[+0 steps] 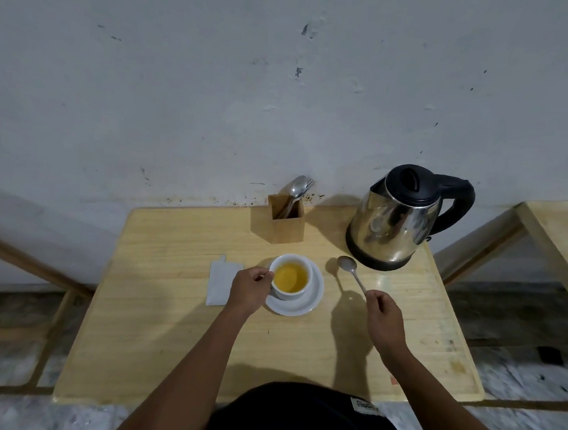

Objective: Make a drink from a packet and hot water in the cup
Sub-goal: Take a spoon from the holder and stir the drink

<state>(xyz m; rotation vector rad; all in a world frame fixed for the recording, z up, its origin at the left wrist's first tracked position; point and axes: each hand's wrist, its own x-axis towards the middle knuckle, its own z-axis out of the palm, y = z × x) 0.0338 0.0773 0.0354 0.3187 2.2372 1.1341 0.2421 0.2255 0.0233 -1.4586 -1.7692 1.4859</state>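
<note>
A pale wooden table point(156, 323) stands against a scuffed grey wall point(217, 94), seen from above by the person seated at it. At the table's far right corner sits a steel electric kettle point(393, 229) with a black lid, closed, and a black handle turned to the right; what it holds cannot be seen. To its left, against the wall, a square wooden holder point(287, 226) carries upright cutlery point(296, 190), spoons and what looks like a fork among them. Near the table's centre a white saucer point(300, 304) bears a white cup point(290, 278) filled with clear yellow-amber liquid. Just left of the saucer lies a white packet point(220, 282), flat on the wood, one upper corner torn.

The left hand point(249, 291) reaches forward from a bare forearm and rests at the cup's left side, fingers curled against its wall; the handle is hidden there, so whether they pinch it cannot be told. The right hand point(384, 315), well apart to the right of the saucer, pinches the end of a metal teaspoon point(352, 274) between thumb and fingertips, its bowl pointing away toward the kettle's base and held just above the table, casting a shadow on the wood.
</note>
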